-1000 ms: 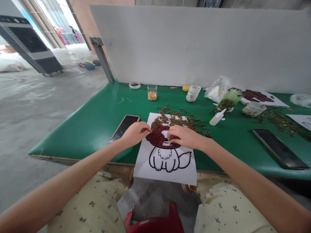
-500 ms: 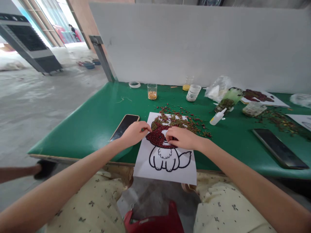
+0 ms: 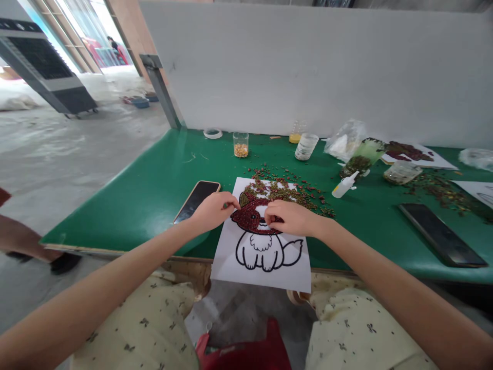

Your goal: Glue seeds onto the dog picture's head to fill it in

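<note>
A white sheet (image 3: 265,275) with a black-outlined dog drawing lies at the near edge of the green table (image 3: 154,190). The dog's head (image 3: 250,220) is covered with dark red beans. Loose red and green beans (image 3: 287,191) are piled on the sheet's top. My left hand (image 3: 211,210) rests on the sheet's left edge, fingers curled, fingertips touching the bean-covered head. My right hand (image 3: 290,218) is pinched over the dog's face; what it pinches is too small to make out.
A phone (image 3: 196,199) lies just left of the sheet, another dark phone (image 3: 442,234) at the right. A white glue bottle (image 3: 344,185), cups of corn (image 3: 241,145), jars, bags and other bean pictures (image 3: 412,152) stand further back. Another person's leg and shoe (image 3: 34,252) are at the left.
My hands have hardly moved; the right one shifted slightly over the dog's face. Another person's leg has come further into view at the left edge.
</note>
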{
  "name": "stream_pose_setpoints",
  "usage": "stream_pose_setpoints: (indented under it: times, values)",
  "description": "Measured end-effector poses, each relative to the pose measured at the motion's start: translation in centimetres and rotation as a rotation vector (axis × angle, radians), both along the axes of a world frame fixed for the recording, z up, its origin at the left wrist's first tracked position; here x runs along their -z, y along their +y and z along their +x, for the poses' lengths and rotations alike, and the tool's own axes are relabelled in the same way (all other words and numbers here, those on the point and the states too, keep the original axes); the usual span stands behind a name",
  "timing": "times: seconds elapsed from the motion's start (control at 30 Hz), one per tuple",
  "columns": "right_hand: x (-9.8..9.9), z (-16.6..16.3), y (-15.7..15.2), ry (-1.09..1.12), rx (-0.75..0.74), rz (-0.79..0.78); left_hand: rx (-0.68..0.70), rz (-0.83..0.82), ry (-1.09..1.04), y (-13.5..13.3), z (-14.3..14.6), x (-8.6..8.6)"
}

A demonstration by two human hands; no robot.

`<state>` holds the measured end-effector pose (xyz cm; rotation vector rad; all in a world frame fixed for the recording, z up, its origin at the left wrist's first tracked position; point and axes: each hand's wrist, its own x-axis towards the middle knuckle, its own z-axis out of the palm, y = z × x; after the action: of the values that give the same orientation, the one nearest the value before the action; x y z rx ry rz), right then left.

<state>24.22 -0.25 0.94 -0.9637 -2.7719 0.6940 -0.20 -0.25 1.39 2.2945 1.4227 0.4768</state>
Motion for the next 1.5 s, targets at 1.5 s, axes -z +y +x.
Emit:
stream_pose_setpoints:
  times: [1.5]
  values:
    - [-1.0, 2.5, 1.7, -0.065, 0.608, 0.298, 0.025, 0.004, -0.008, 0.3, -0.2, 0.4]
